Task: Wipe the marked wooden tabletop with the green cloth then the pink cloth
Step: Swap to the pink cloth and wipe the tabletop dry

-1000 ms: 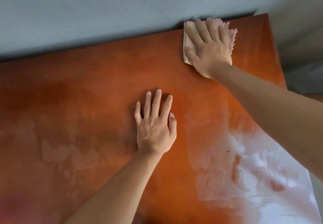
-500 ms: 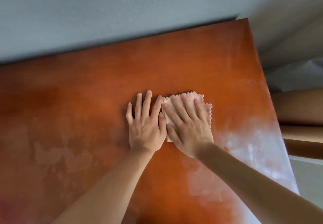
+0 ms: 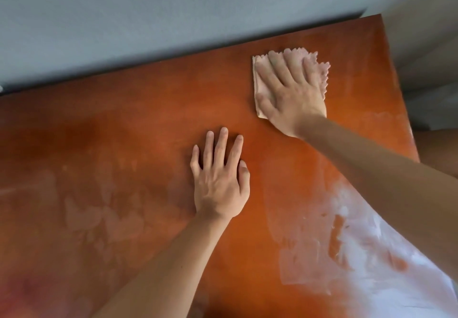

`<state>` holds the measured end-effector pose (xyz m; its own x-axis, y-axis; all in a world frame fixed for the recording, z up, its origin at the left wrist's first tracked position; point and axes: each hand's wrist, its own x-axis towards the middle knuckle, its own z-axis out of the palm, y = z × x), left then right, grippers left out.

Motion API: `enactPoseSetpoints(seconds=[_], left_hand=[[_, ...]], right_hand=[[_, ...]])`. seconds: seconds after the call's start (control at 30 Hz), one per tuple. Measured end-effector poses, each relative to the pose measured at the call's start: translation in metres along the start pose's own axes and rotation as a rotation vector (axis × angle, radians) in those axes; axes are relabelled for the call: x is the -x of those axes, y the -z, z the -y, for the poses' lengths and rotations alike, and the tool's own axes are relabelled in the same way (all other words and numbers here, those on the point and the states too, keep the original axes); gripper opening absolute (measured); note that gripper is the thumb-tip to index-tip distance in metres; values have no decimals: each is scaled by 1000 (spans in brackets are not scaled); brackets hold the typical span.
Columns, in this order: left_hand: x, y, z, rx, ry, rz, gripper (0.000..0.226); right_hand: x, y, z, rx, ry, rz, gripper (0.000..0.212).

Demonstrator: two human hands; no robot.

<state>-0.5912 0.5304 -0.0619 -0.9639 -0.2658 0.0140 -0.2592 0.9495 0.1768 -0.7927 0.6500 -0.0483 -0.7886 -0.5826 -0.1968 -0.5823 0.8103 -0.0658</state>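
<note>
Where right hand [image 3: 292, 97] presses flat, fingers straight: pink cloth [image 3: 319, 74] folded, scalloped edge; left hand [image 3: 219, 181] fingers splayed.

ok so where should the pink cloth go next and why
Probably draw the right hand, pressing flat on the pink cloth near the far edge, back toward the near right of the tabletop. The pale whitish smears are thickest there. The left hand rests flat, clear of that path.

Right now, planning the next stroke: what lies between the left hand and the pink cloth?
Head view: only bare tabletop between left hand and pink cloth.
</note>
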Motion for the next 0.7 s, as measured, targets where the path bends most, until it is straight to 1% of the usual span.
enactPoseSetpoints(seconds=[0.2, 0.43, 0.57, 0.7], left_hand=[[1, 1, -1, 2, 7, 14, 53], [2, 2, -2, 10, 15, 27, 52], [1, 2, -2, 13, 26, 34, 53], [2, 3, -1, 24, 23, 21, 52]], right_hand=[[24, -4, 7, -68, -18, -15, 67], [134, -32, 22, -92, 20, -34, 66], [198, -49, 42, -105, 27, -59, 65], [224, -57, 57, -101, 29, -80, 64]])
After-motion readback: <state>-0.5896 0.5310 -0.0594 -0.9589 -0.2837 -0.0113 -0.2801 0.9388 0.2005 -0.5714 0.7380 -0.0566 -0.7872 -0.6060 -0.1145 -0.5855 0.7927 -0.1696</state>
